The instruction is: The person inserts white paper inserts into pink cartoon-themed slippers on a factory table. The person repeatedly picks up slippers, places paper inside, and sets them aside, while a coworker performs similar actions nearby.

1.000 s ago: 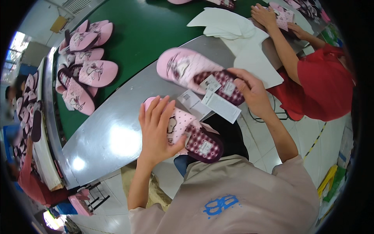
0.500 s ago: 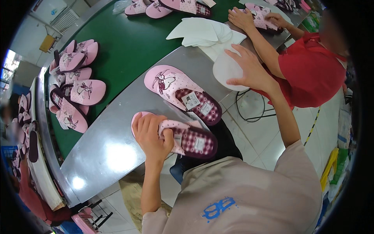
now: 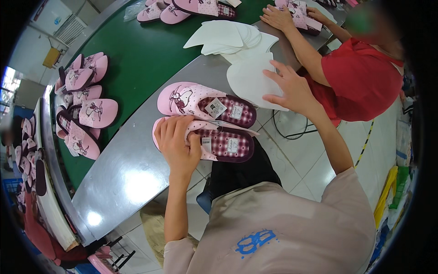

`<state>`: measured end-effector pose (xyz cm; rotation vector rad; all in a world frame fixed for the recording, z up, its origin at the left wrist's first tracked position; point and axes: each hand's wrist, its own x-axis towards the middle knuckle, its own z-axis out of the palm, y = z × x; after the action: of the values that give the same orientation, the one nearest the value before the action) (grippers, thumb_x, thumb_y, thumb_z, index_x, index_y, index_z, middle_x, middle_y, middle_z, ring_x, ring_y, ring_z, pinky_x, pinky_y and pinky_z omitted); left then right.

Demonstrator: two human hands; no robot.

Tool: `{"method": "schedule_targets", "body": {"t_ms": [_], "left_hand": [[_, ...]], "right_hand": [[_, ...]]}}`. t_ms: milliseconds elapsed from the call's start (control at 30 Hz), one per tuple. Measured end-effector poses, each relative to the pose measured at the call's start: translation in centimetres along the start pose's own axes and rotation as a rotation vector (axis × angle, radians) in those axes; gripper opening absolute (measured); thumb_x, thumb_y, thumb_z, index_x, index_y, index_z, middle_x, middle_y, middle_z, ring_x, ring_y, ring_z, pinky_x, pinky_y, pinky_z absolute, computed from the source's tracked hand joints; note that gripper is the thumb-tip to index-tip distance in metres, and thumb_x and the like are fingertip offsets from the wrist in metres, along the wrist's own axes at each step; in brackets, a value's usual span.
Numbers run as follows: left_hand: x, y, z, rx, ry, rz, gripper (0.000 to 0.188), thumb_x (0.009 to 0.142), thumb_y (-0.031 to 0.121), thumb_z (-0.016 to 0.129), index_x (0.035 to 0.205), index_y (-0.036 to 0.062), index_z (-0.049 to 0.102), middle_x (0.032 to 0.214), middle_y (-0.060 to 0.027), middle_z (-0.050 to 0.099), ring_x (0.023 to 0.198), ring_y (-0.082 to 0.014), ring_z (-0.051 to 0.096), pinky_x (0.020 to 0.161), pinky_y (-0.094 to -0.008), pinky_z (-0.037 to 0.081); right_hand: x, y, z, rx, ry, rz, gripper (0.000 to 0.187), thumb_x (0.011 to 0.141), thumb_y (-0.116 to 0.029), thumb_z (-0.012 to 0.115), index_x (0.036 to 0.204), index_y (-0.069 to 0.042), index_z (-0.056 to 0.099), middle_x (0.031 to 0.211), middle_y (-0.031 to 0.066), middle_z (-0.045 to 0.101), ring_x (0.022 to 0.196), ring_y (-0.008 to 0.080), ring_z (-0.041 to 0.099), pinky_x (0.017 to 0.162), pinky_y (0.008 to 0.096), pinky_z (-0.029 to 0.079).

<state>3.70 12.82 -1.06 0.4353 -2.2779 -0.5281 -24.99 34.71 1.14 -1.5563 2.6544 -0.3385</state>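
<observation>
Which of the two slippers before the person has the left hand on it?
The nearer slipper, the lower one in the picture: the left hand covers part of its upper. No hand covers the farther slipper beside it.

Red-shirted co-worker (image 3: 360,84) at right; striped tape (image 3: 364,147) on tiled floor (image 3: 299,176); green work surface (image 3: 134,68) left.

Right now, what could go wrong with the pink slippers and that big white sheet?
The near slipper, gripped by the left hand, looks to have its heel past the edge of the table, so it might tip off if let go.

The white sheet by the right hand seems to stick out past the edge too, so it could slide down.

The tag on the far slipper might get bent.
</observation>
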Motion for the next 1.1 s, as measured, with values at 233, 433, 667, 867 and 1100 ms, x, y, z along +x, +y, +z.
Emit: {"method": "schedule_targets", "body": {"t_ms": [233,433,667,867,1100], "left_hand": [[-0.1,-0.3,-0.2,0.017,-0.044,0.007,0.032,0.08,0.012,0.06,0.109,0.0047,0.072,0.106,-0.0105,0.07,0.107,-0.031,0.063,0.114,-0.0512,0.038],[-0.7,-0.7,-1.6,0.012,-0.107,-0.007,0.035,0.078,0.01,0.06,0.111,0.0049,0.073,0.107,-0.0099,0.07,0.109,-0.03,0.063,0.116,-0.0513,0.036],[-2.0,-0.3,-2.9,0.039,-0.046,-0.027,0.051,0.08,0.006,0.058,0.129,0.0011,0.069,0.133,-0.0171,0.063,0.127,-0.0364,0.057,0.119,-0.0483,0.035],[-2.9,-0.9,-2.7,0.078,-0.028,-0.077,0.071,0.077,0.01,0.061,0.146,-0.0056,0.057,0.154,-0.0194,0.054,0.139,-0.0359,0.05,0.123,-0.0555,0.028],[-2.5,-1.1,-2.6,0.084,-0.061,-0.042,0.073,0.077,0.012,0.059,0.147,-0.0078,0.054,0.159,-0.0199,0.051,0.142,-0.0351,0.049,0.126,-0.0568,0.024]], "right_hand": [[1.8,-0.3,2.2,-0.024,0.071,-0.298,0.097,0.08,-0.052,0.084,0.16,-0.013,0.046,0.17,0.0233,0.031,0.158,0.0427,0.027,0.128,0.0581,0.022],[0.5,-1.1,0.8,-0.165,-0.119,-0.296,0.1,0.079,-0.034,0.087,0.164,-0.014,0.039,0.171,0.0254,0.028,0.158,0.0433,0.028,0.127,0.0522,0.03],[-1.6,1.4,-4.9,0.212,0.317,0.018,0.04,0.097,-0.02,0.076,0.132,-0.003,0.069,0.116,0.0169,0.077,0.102,0.0263,0.076,0.09,0.0363,0.058],[4.0,1.7,-6.8,1.211,0.485,0.128,0.035,0.106,-0.027,0.069,0.12,0.005,0.071,0.102,0.0027,0.075,0.093,0.0065,0.066,0.079,0.0286,0.054],[11.8,5.8,1.2,-0.119,0.302,-0.026,0.058,0.095,-0.046,0.075,0.133,-0.003,0.068,0.129,0.0184,0.068,0.117,0.0347,0.067,0.101,0.0452,0.052]]}}
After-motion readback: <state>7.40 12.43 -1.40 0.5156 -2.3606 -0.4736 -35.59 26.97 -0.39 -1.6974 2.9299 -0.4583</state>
